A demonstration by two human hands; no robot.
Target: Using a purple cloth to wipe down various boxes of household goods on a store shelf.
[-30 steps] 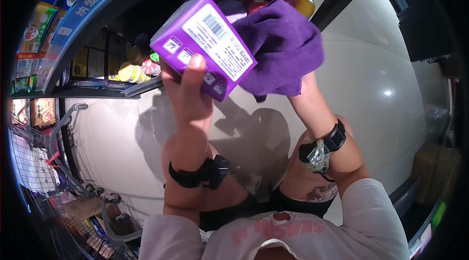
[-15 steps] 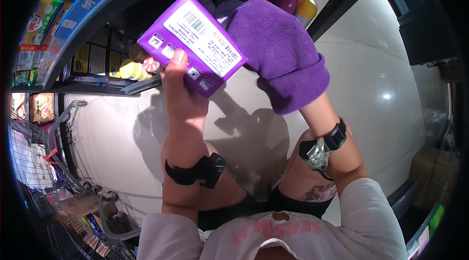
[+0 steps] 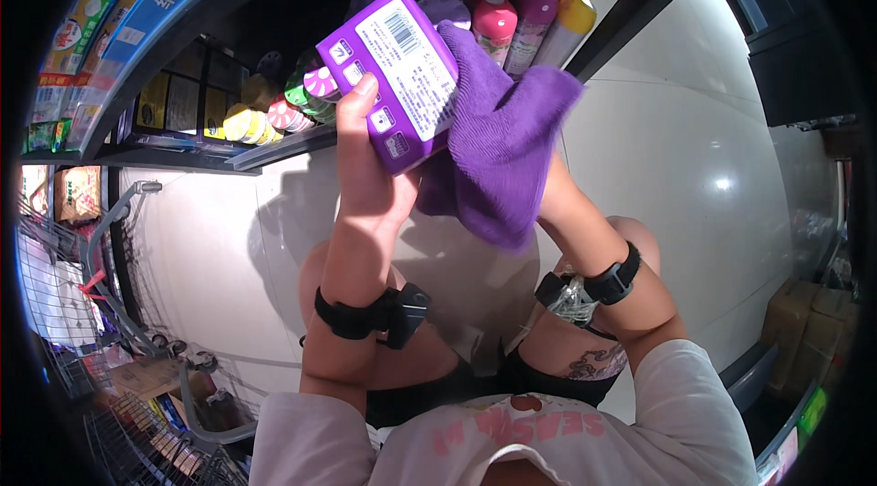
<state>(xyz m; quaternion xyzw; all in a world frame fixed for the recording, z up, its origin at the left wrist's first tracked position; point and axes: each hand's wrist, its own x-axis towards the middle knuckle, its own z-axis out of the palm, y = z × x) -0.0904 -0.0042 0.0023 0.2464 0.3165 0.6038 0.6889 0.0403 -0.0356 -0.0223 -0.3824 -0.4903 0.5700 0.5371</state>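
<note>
My left hand (image 3: 370, 143) grips a purple box (image 3: 388, 57) with a white barcode label turned up, its thumb lying along the printed side. The box is tilted and held above the floor, in front of a dark low shelf. A purple cloth (image 3: 498, 153) drapes over my right hand (image 3: 557, 186), which presses it to the right end of the box. Only the wrist and a bit of the hand show below the cloth; the fingers are hidden under it. Behind the cloth stand spray cans with rounded caps, among them a red can (image 3: 494, 26) and a yellow-capped can (image 3: 573, 20).
Yellow-capped containers (image 3: 245, 125) and red-striped caps (image 3: 288, 116) line the shelf left of the box. A wire shopping cart (image 3: 55, 294) stands at the left. Cardboard boxes (image 3: 799, 335) sit at the right. My knees are below my hands.
The box has moved right and turned more upright. The cloth, earlier wrapped mitt-like around my right hand, has shifted down and now hangs loosely in folds against the box. More cans show behind.
</note>
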